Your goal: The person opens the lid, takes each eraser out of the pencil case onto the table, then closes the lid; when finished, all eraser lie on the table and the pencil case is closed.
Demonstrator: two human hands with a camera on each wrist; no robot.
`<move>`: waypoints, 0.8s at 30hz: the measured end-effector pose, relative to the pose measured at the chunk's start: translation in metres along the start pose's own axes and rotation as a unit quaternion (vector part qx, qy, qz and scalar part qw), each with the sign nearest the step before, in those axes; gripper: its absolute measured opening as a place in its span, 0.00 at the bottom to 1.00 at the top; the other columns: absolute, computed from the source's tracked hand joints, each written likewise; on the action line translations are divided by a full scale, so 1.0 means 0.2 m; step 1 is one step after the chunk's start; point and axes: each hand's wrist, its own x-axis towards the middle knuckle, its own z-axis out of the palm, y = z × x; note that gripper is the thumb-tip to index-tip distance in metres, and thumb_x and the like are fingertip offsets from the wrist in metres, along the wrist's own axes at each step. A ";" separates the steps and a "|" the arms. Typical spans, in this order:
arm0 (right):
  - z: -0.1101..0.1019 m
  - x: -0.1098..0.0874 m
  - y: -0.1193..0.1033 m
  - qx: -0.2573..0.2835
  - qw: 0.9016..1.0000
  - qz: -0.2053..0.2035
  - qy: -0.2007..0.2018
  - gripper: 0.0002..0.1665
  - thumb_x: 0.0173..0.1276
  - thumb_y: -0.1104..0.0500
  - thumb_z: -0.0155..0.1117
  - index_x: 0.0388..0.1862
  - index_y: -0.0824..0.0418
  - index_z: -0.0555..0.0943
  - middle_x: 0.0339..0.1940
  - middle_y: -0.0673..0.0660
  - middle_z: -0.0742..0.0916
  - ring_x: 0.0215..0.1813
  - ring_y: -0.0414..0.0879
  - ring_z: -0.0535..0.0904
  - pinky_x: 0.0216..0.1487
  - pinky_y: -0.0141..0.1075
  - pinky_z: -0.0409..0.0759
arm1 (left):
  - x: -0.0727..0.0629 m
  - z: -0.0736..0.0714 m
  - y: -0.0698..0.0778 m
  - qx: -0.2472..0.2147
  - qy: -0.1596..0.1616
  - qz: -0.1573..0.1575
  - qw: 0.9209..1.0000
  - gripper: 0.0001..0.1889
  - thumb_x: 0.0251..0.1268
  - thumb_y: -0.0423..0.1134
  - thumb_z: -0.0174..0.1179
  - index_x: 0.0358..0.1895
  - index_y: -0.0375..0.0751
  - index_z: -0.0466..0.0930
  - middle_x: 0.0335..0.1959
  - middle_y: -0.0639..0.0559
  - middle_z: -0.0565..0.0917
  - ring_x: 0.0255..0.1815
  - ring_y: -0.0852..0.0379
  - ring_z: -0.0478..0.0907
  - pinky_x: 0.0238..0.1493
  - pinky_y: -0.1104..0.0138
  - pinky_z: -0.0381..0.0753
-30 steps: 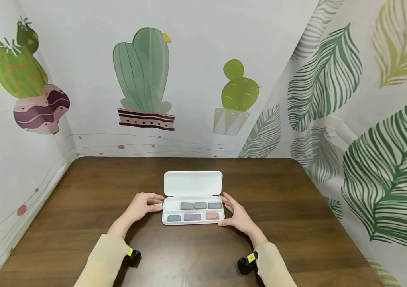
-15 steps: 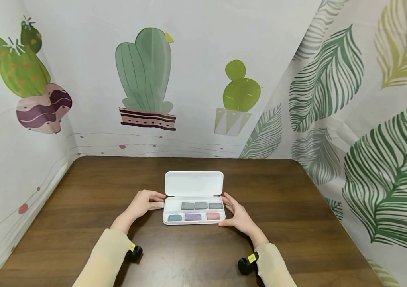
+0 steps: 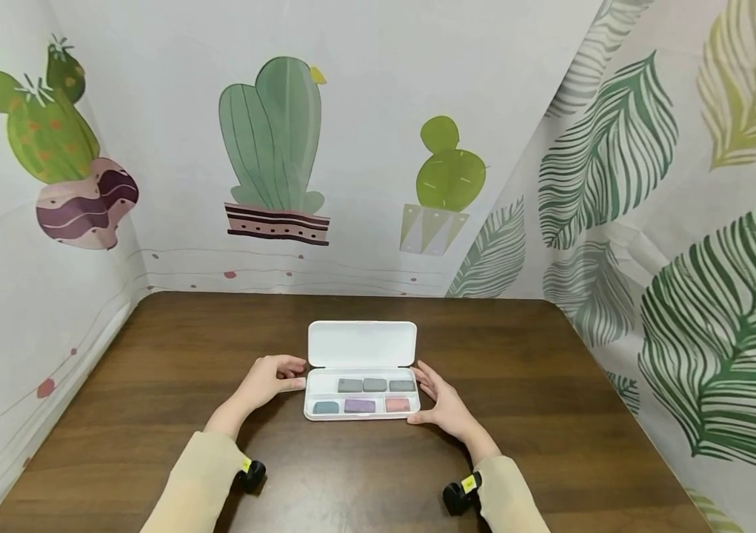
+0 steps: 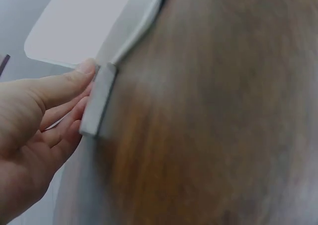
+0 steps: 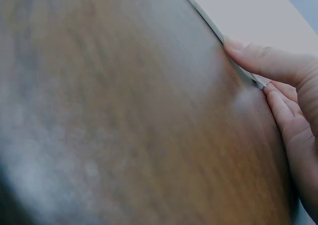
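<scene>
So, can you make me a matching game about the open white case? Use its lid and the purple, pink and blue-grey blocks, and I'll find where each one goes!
Things:
A. purple block
B. white lid
C. pink block
D. blue-grey block

Places:
1. right end of the row nearest the person
2. left end of the row nearest the person
3. middle of the row nearest the person
4. open at the far side

Right pairs: A-3, B-4, C-1, D-2

White case (image 3: 362, 344), brown wood-grained table (image 3: 351, 474)
</scene>
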 end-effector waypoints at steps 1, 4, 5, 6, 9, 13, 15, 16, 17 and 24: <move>0.00 0.00 0.00 0.004 1.000 -0.002 -0.001 0.64 0.46 0.68 0.81 0.76 0.72 0.51 0.72 0.73 0.69 0.73 0.66 0.64 0.71 0.48 0.65 | 0.00 0.00 0.01 -0.001 0.005 -0.001 1.000 0.18 0.56 0.35 0.70 0.50 0.31 0.83 0.41 0.42 0.88 0.39 0.51 0.84 0.42 0.64 0.81; 0.01 0.00 0.01 0.003 1.000 -0.024 0.002 0.64 0.46 0.65 0.81 0.76 0.72 0.52 0.71 0.73 0.69 0.72 0.63 0.66 0.71 0.42 0.68 | 0.00 0.01 0.06 -0.012 0.023 -0.005 1.000 0.17 0.56 0.33 0.70 0.49 0.32 0.82 0.39 0.43 0.88 0.38 0.52 0.83 0.42 0.64 0.82; 0.01 -0.01 0.02 0.003 1.000 -0.029 0.004 0.64 0.46 0.65 0.81 0.76 0.72 0.52 0.71 0.73 0.70 0.72 0.62 0.66 0.70 0.41 0.68 | 0.00 0.02 0.08 -0.017 0.027 -0.003 0.999 0.17 0.57 0.32 0.70 0.49 0.32 0.82 0.39 0.43 0.88 0.38 0.52 0.83 0.42 0.64 0.82; 0.01 -0.01 0.02 0.006 1.000 -0.030 0.004 0.64 0.46 0.65 0.81 0.76 0.72 0.52 0.71 0.73 0.70 0.72 0.62 0.66 0.70 0.41 0.68 | 0.00 0.04 0.10 -0.024 0.029 0.000 0.999 0.16 0.57 0.32 0.69 0.49 0.32 0.82 0.39 0.43 0.88 0.38 0.52 0.83 0.43 0.64 0.82; 0.00 0.00 0.03 0.008 1.000 -0.018 0.003 0.64 0.46 0.65 0.81 0.76 0.72 0.52 0.71 0.72 0.69 0.73 0.61 0.65 0.71 0.43 0.66 | 0.01 0.08 0.17 -0.033 0.034 0.020 0.999 0.16 0.57 0.32 0.69 0.48 0.32 0.82 0.41 0.42 0.87 0.40 0.49 0.84 0.46 0.60 0.83; 0.00 0.00 0.02 0.015 1.000 0.012 -0.004 0.64 0.47 0.67 0.80 0.77 0.72 0.50 0.73 0.72 0.67 0.74 0.63 0.62 0.72 0.48 0.62 | 0.02 0.15 0.24 -0.024 0.019 0.034 0.999 0.17 0.57 0.35 0.69 0.49 0.33 0.83 0.46 0.42 0.87 0.44 0.46 0.84 0.50 0.54 0.82; 0.00 0.00 0.01 0.015 1.000 0.011 -0.005 0.64 0.47 0.67 0.80 0.76 0.72 0.50 0.73 0.72 0.67 0.74 0.64 0.62 0.72 0.48 0.62 | 0.03 0.17 0.26 -0.017 0.004 0.033 0.999 0.17 0.58 0.36 0.69 0.51 0.33 0.82 0.47 0.43 0.86 0.47 0.45 0.83 0.52 0.53 0.82; 0.00 0.00 0.01 0.016 1.000 0.012 -0.006 0.64 0.47 0.67 0.80 0.76 0.72 0.50 0.73 0.72 0.67 0.74 0.64 0.62 0.72 0.47 0.62 | 0.03 0.18 0.27 -0.014 -0.003 0.030 0.999 0.18 0.58 0.36 0.69 0.51 0.34 0.82 0.48 0.42 0.86 0.47 0.45 0.83 0.52 0.53 0.81; -0.01 0.00 0.01 0.016 1.000 0.012 -0.005 0.65 0.46 0.68 0.80 0.77 0.72 0.50 0.73 0.72 0.67 0.74 0.64 0.62 0.72 0.47 0.62 | 0.03 0.20 0.28 -0.012 -0.010 0.027 1.000 0.19 0.58 0.36 0.69 0.52 0.34 0.82 0.48 0.42 0.86 0.48 0.44 0.83 0.53 0.53 0.81; 0.00 0.00 0.01 0.014 1.000 0.022 -0.005 0.65 0.46 0.68 0.80 0.77 0.71 0.50 0.73 0.71 0.67 0.75 0.63 0.62 0.72 0.46 0.62 | 0.04 0.26 0.30 0.029 -0.029 0.011 0.999 0.24 0.56 0.39 0.71 0.55 0.32 0.80 0.51 0.41 0.85 0.51 0.43 0.81 0.56 0.52 0.78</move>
